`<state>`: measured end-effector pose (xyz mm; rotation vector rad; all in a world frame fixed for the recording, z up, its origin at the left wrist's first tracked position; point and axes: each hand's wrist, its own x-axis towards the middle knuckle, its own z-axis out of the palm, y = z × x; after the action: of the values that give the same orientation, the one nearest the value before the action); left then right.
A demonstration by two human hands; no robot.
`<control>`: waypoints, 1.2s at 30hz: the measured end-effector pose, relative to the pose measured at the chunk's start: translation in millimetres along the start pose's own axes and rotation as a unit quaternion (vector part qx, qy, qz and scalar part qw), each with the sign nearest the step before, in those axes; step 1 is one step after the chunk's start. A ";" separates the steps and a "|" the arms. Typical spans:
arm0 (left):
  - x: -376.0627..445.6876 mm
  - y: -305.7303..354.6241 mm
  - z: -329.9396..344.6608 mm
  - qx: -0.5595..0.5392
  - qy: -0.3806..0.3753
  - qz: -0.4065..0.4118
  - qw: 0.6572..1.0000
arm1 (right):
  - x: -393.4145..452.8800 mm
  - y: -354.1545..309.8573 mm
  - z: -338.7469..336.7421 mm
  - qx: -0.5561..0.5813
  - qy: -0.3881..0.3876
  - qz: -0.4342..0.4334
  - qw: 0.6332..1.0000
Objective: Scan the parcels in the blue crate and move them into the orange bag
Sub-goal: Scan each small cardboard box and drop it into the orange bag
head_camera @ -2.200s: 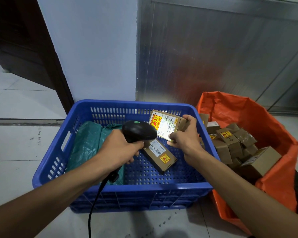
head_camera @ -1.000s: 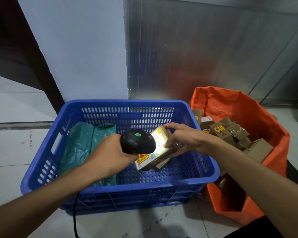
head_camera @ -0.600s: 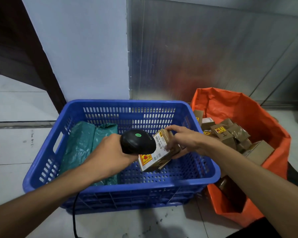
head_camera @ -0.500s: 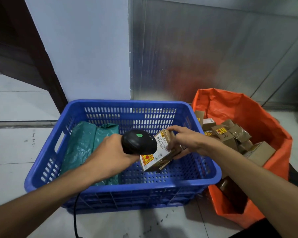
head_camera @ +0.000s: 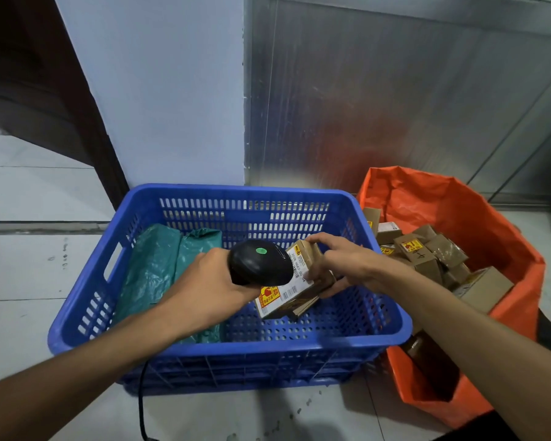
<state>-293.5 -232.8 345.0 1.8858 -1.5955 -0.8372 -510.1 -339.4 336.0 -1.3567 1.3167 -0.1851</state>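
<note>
Head view. Left hand [head_camera: 204, 289] clenched round the handle of a black barcode scanner [head_camera: 261, 266], green light showing on top of the scanner head, black cable [head_camera: 141, 405] dropping from below the wrist down the front of the blue crate [head_camera: 236, 345]. Scanner head aimed down and right, covering the upper left part of the label on a brown cardboard parcel [head_camera: 295, 288]. Right hand [head_camera: 347, 265] grasping that parcel from the right side, fingers curled over its top edge, thumb beneath; parcel tilted, labelled face turned up toward the scanner, white label with barcode and a yellow-red sticker at the lower left corner. Parcel held above the crate floor, inside the crate walls; cannot tell whether a 2nd box lies directly under it. Left of the scanner grip, a teal plastic mailer [head_camera: 163, 275] lying along the crate's left side, partly under the left forearm. Right of the parcel grip, just beside the crate, the orange bag [head_camera: 458, 218] standing open, with a heap of small brown boxes [head_camera: 427, 253] inside. Behind both, a pale wall [head_camera: 159, 90] and a metal panel [head_camera: 395, 90].
</note>
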 end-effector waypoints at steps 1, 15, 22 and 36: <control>0.6 -0.6 0.5 0.000 -0.001 -0.001 1.000 | -0.1 0.1 0.1 -0.002 0.002 -0.003 1.000; 36.6 -7.2 11.3 -0.081 -0.011 -0.079 0.994 | 5.8 4.3 -16.1 0.018 0.074 -0.022 0.997; 43.7 -5.2 21.4 -0.138 0.001 -0.104 0.985 | 12.3 7.9 -51.4 0.110 0.195 -0.038 0.974; 59.6 -5.6 37.6 -0.162 -0.006 -0.113 0.980 | 6.2 66.6 -152.2 0.322 0.553 -0.016 0.769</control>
<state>-311.1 -290.8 308.5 1.8427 -1.1780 -1.1315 -659.2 -412.5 328.8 -0.5891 1.8921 -1.5031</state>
